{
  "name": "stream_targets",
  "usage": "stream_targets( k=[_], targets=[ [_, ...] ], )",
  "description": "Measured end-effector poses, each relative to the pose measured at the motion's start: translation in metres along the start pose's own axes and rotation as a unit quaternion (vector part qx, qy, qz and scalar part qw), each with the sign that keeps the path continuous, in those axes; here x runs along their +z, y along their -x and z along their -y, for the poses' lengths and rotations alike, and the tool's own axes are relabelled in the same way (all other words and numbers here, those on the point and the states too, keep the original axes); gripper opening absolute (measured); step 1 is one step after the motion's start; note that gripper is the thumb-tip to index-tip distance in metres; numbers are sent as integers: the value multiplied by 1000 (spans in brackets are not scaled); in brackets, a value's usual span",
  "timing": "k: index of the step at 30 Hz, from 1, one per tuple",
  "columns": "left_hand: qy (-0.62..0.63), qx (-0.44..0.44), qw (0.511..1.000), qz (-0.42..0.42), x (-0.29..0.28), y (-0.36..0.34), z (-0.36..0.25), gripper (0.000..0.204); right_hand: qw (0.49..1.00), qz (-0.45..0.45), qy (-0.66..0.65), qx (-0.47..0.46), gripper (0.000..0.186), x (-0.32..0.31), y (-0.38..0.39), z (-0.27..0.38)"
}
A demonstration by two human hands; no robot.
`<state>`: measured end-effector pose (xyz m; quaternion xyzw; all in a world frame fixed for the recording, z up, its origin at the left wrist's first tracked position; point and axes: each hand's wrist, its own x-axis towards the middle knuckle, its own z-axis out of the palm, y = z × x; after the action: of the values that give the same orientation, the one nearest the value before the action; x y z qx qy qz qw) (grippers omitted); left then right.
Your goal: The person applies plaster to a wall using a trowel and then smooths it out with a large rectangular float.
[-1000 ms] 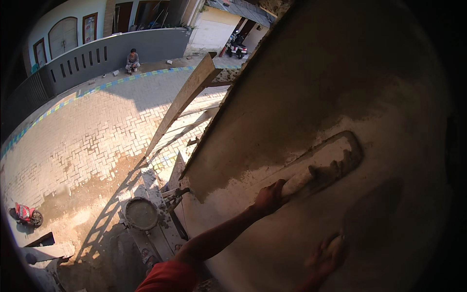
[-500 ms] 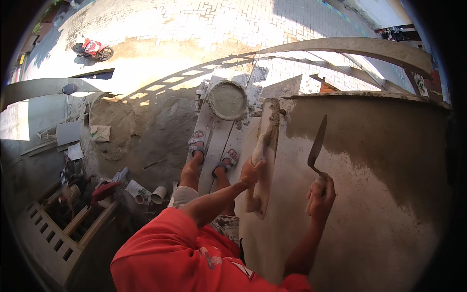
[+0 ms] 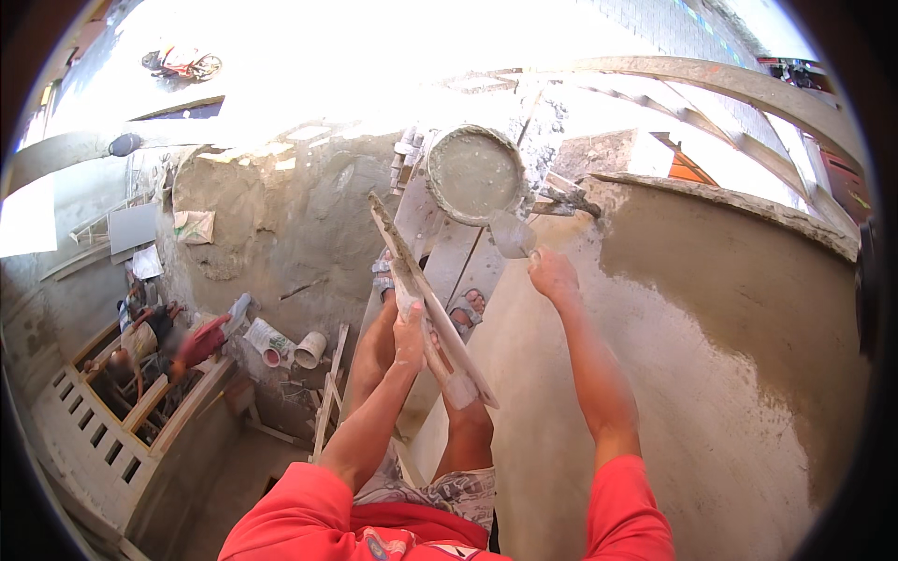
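My left hand point(image 3: 409, 337) grips the handle of a long plastering float point(image 3: 453, 348), which is tilted in front of my legs with its far end pointing up and left. My right hand point(image 3: 554, 274) is closed on a trowel; its handle is mostly covered by my fingers. The trowel's mortar-smeared blade point(image 3: 512, 237) is just beside the near right rim of a round bucket point(image 3: 429, 184). Grey wet mortar point(image 3: 475, 173) fills the bucket. To my right, the wall has a dark, wet plaster patch point(image 3: 739, 262) above a paler, drier surface point(image 3: 692, 421).
I stand on planks point(image 3: 486, 266) that bear the bucket. A rough ledge point(image 3: 739, 204) tops the plastered wall, and a curved beam point(image 3: 711, 82) spans beyond it. Low on the left are a white pail point(image 3: 310, 350), a slatted wooden frame point(image 3: 103, 458) and people point(image 3: 140, 341).
My right hand has moved the trowel away from the wall, forward and left to the bucket. The float has swung left and tilted the other way, still in my left hand.
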<state>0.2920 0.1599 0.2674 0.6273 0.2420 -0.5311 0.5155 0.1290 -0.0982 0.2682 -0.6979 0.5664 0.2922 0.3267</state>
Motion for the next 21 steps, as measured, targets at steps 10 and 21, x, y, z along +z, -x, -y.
stream_targets(
  k=[10,21],
  targets=[
    [47,-32,998,8,-20,-29,25,39,991,51,122,-19,34,32,-89,27],
    [50,-41,997,52,-20,-28,19,46,1000,-29,-6,-9,32,70,-132,95]
  ],
)
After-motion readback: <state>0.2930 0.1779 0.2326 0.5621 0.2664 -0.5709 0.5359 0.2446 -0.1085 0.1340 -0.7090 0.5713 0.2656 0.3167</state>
